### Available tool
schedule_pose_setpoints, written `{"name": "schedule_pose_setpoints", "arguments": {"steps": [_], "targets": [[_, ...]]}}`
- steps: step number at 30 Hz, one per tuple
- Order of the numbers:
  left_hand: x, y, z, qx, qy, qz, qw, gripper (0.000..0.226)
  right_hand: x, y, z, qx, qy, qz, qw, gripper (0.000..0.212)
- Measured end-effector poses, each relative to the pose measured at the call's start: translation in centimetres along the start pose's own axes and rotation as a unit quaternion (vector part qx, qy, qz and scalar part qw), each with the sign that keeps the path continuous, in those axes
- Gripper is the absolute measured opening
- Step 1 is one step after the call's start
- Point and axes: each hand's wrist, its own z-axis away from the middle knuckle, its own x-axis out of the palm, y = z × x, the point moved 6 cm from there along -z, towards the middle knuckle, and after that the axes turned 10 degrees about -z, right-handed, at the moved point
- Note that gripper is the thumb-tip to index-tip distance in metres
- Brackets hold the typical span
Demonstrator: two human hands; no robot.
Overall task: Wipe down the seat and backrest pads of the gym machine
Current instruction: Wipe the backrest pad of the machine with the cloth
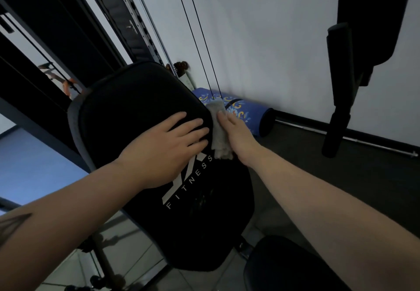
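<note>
At the centre of the view, the black backrest pad (145, 108) is seen, tilted, its upper end toward 11 o'clock and its lower end toward 5 o'clock, with white "FITNESS" lettering on its face. The left hand (163, 152) is laid flat on the pad, fingers straight and spread toward 2 o'clock; nothing is held in its grip. At the pad's 3 o'clock edge, a pale cloth (219, 129) is pressed against the pad's side by the right hand (236, 131); how far the fingers are curled round the cloth cannot be told. The seat pad (291, 265) is seen at 5 o'clock, just below the backrest. Two thin black cables (193, 31) are strung down behind the pad. A rolled blue mat (250, 113) is lying on the floor against the wall at 3 o'clock.
</note>
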Motion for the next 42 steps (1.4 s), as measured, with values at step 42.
{"name": "schedule_pose_setpoints", "arguments": {"steps": [42], "targets": [[3.7,5.4,-4.5,-0.026,0.018,0.075,0.997,0.045,-11.3,14.9,2.5,0.115,0.163,-0.016,0.980,0.037]]}}
